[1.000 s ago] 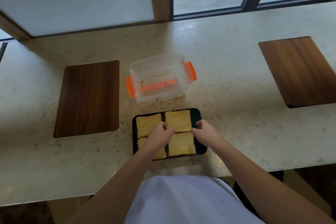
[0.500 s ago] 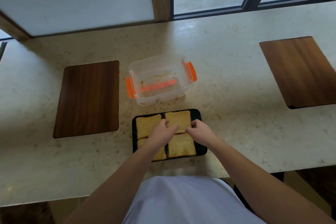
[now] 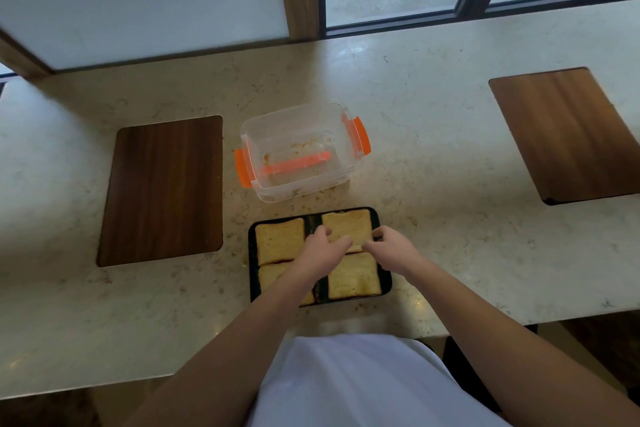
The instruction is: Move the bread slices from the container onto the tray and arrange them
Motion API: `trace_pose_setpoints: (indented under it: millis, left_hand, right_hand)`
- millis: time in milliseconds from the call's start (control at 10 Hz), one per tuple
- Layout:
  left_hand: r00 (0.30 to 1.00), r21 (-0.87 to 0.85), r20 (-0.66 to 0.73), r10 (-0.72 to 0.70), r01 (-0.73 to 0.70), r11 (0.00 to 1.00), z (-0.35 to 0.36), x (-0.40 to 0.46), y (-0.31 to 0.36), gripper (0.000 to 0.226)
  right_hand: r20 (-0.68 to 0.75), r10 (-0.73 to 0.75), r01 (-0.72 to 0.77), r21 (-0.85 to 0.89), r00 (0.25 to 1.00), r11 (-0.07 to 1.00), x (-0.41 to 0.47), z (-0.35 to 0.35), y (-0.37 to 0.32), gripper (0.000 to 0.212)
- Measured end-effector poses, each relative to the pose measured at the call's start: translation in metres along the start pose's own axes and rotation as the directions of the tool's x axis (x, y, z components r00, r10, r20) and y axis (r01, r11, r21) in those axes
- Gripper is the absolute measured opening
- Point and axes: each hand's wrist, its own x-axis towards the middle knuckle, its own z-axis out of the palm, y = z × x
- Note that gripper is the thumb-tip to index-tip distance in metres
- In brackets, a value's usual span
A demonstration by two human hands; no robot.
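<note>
Several toasted bread slices lie on the black tray [image 3: 385, 282] near the counter's front edge. Both hands rest on the far right slice [image 3: 348, 225]: my left hand [image 3: 320, 248] presses its left and near edge, my right hand [image 3: 389, 246] touches its right near corner. The far left slice [image 3: 278, 240] and near right slice [image 3: 353, 276] lie flat; the near left slice [image 3: 273, 276] is mostly hidden under my left forearm. The clear container [image 3: 301, 152] with orange latches stands behind the tray and holds only crumbs and an orange strip.
The tray sits on a pale stone counter [image 3: 433, 156]. A dark wooden board [image 3: 162, 189] is set into it on the left and another wooden board [image 3: 568, 132] on the right. Windows run along the back. Crumbs lie scattered around the container.
Both hands have shifted forward from the tray's middle onto the far right slice. My right hand came in from the tray's right rim toward that slice.
</note>
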Motion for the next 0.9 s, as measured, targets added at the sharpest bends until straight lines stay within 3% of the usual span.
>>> trace_pose_setpoints:
  millis: [200,300,400,500,600,700,800,900]
  left_hand:
    - [0.998,-0.022,0.013,0.064,-0.064,0.998,-0.007,-0.003,-0.011,0.075]
    - [0.993,-0.032,-0.011,0.115,-0.115,0.993,-0.013,-0.007,-0.020,0.067]
    - [0.983,0.028,-0.064,0.173,-0.172,0.985,-0.022,-0.007,-0.030,0.056]
    - [0.949,0.131,-0.114,0.295,-0.280,0.951,-0.029,-0.009,-0.034,0.050]
    - [0.875,0.325,-0.133,0.465,-0.405,0.855,-0.029,-0.014,-0.033,0.048]
    - [0.815,0.506,-0.110,0.569,-0.447,0.737,-0.028,-0.023,-0.030,0.045]
    - [0.788,0.615,-0.109,0.606,-0.425,0.664,-0.027,-0.027,-0.031,0.039]
    - [0.800,0.637,-0.125,0.587,-0.389,0.666,-0.024,-0.031,-0.040,0.043]
  right_hand:
    - [-0.004,0.026,-0.026,-0.023,1.000,0.999,-0.002,-0.001,-0.006,0.051]
    - [0.001,0.044,-0.044,-0.056,0.999,0.997,-0.005,-0.005,-0.013,0.032]
    - [-0.021,0.077,-0.079,-0.089,0.997,0.993,-0.009,-0.009,-0.020,0.036]
    - [-0.061,0.089,-0.096,-0.122,0.994,0.988,-0.018,-0.006,-0.031,0.060]
    - [-0.103,0.027,-0.046,-0.189,0.994,0.981,-0.024,0.006,-0.044,0.072]
    - [-0.060,-0.005,-0.010,-0.249,0.998,0.969,-0.035,0.021,-0.058,0.071]
    - [-0.057,-0.037,0.020,-0.279,0.998,0.960,-0.046,0.032,-0.065,0.055]
    - [-0.136,-0.065,0.011,-0.367,0.989,0.930,-0.065,0.033,-0.064,0.044]
